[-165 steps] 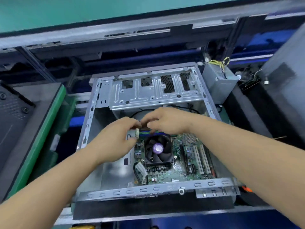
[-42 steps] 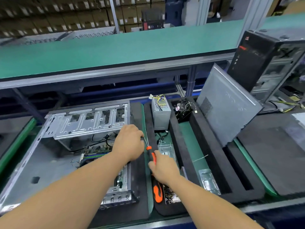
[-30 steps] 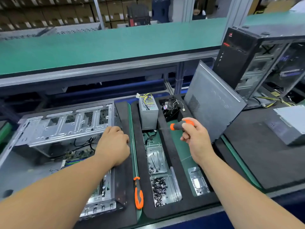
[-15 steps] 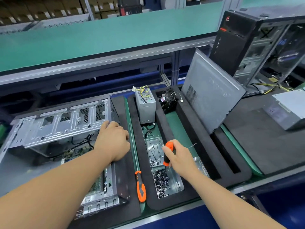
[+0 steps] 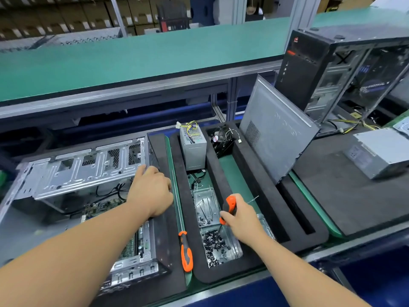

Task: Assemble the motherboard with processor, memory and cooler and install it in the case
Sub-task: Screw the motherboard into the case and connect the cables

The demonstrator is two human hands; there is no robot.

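Right hand (image 5: 242, 222) fingers grip the short screwdriver (image 5: 229, 208), tip dipped into the screw tray (image 5: 236, 251), probably fishing a screw; left hand (image 5: 152, 191) rests loosely curled on the case (image 5: 84, 171), steadying it.

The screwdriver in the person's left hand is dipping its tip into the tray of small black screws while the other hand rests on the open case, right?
Not quite: the head view shows the right hand gripping the orange-handled screwdriver, tip down in the tray of small black screws. The left hand is the one resting on the open case.
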